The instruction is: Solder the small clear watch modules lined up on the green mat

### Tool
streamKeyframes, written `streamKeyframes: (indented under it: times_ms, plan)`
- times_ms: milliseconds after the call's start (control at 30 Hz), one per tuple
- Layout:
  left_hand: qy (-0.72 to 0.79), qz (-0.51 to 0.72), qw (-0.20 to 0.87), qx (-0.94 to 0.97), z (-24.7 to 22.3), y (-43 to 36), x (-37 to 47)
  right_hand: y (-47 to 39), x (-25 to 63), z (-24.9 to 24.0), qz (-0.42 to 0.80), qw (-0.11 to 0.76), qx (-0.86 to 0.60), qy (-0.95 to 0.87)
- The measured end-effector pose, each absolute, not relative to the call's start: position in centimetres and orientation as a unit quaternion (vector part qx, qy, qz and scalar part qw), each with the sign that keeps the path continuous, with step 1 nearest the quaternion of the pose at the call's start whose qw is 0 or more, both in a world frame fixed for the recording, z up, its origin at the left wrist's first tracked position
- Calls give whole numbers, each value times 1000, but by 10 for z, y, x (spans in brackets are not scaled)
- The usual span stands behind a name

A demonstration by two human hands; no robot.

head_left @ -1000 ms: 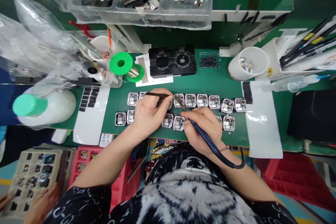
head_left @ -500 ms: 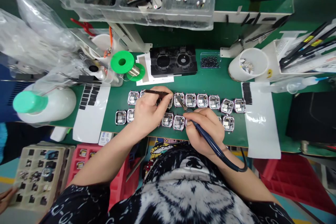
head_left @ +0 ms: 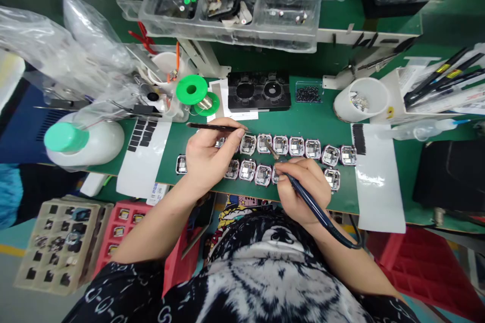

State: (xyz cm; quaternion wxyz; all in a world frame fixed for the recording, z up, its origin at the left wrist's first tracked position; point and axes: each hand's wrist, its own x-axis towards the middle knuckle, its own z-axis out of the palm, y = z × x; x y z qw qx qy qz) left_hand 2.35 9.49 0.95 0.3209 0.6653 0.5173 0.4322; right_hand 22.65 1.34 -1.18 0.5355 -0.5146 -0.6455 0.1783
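Note:
Two rows of small square watch cases with circuit boards inside lie on the green bench mat (head_left: 212, 186). My left hand (head_left: 208, 156) pinches dark tweezers (head_left: 212, 126), whose tips point right, just above a watch case (head_left: 248, 145) in the back row. It covers part of both rows. My right hand (head_left: 305, 186) is closed round the blue handle of a soldering iron (head_left: 308, 202). The iron's tip reaches to the lower right part of another back-row watch case (head_left: 264, 143); whether it touches, I cannot tell.
Behind the rows stand a green solder spool (head_left: 192, 90), a black fixture (head_left: 258, 92), a dish of small black parts (head_left: 308, 93) and a white cup (head_left: 361, 101). White sheets (head_left: 380, 181) flank the rows. A bottle (head_left: 94, 141) is at left; clear drawers (head_left: 227, 30) hang above.
The view has shifted a little, so the bench things sit farther right. My left hand and the tweezers have drawn slightly left of the iron's tip; the tweezers now lie flatter. Both tools stay held.

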Motion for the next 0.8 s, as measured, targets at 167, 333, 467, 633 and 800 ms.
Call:
streamKeyframes:
  times_ms: [167,333,467,633,800]
  plan:
    - [538,432,303,657,10,87,12,12,226,-10,169,533,-521,-645]
    - [544,439,297,650,5,77,5,11,226,-6,152,543,-515,-646]
    - [541,445,292,651,5,69,3,9,229,-3,138,534,-524,-649]
    - [523,477,274,651,5,56,8,3,243,-5,87,518,-545,-653]
    - [486,506,248,668,-2,41,19,1,251,-5,54,496,-583,-641]
